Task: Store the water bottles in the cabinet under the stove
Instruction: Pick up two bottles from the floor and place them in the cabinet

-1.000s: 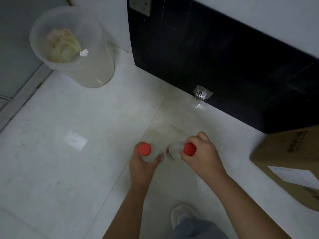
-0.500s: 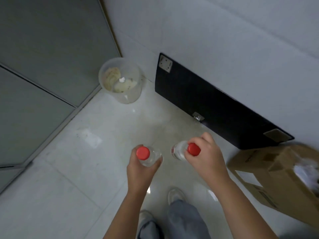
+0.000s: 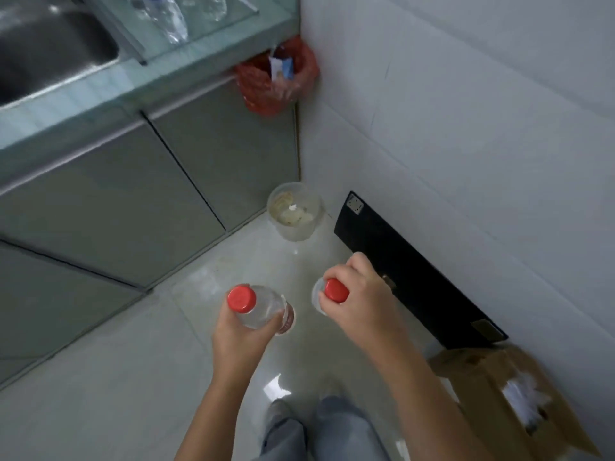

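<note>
My left hand (image 3: 243, 334) grips a clear water bottle (image 3: 263, 306) with a red cap, held upright above the floor. My right hand (image 3: 361, 299) grips a second clear bottle with a red cap (image 3: 336, 290); my fingers hide most of its body. Grey cabinet doors (image 3: 109, 197) run along the left under a glass countertop (image 3: 100, 88); all of them are closed. More clear bottles (image 3: 173, 18) lie on the countertop at the top.
A steel sink (image 3: 43, 51) sits in the counter at top left. A red bag (image 3: 276, 81) hangs in the corner. A translucent bin (image 3: 294, 216) stands on the floor, a black panel (image 3: 409, 277) leans on the wall, and a cardboard box (image 3: 512, 397) lies at right.
The view has risen and pulled back, bringing the counter, sink and cabinet doors into sight. Both hands still hold their bottles, now a little further apart.
</note>
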